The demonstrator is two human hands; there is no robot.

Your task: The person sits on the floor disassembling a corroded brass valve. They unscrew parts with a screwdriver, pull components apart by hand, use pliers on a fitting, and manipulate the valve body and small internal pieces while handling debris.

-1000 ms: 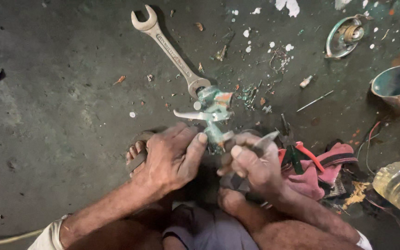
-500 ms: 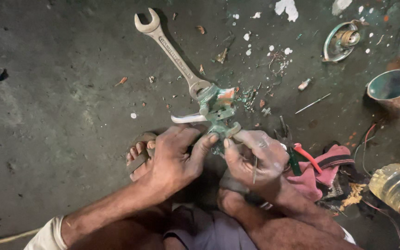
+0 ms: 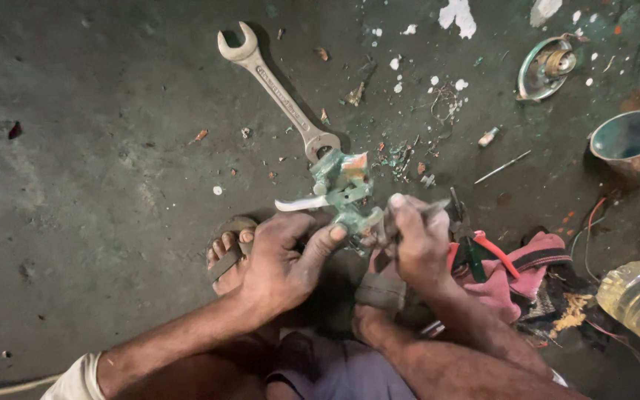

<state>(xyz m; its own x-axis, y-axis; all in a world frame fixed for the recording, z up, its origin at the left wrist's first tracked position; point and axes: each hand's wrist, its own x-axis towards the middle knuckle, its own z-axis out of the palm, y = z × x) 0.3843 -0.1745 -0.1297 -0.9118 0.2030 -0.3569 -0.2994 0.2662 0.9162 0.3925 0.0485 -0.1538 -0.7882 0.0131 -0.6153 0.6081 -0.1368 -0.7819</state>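
While both hands [image 3: 350, 255] grip, green fitting [image 3: 344, 187] protrudes above.

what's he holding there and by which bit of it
Both hands grip a green-painted metal fitting at its lower end: the left hand from the left, the right hand from the right, which seems also to hold a thin tool.

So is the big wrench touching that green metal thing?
Cannot tell. In the head view the wrench's lower end meets the top of the green metal part with no gap visible, but from above it may just overlap. The left hand grips the part.
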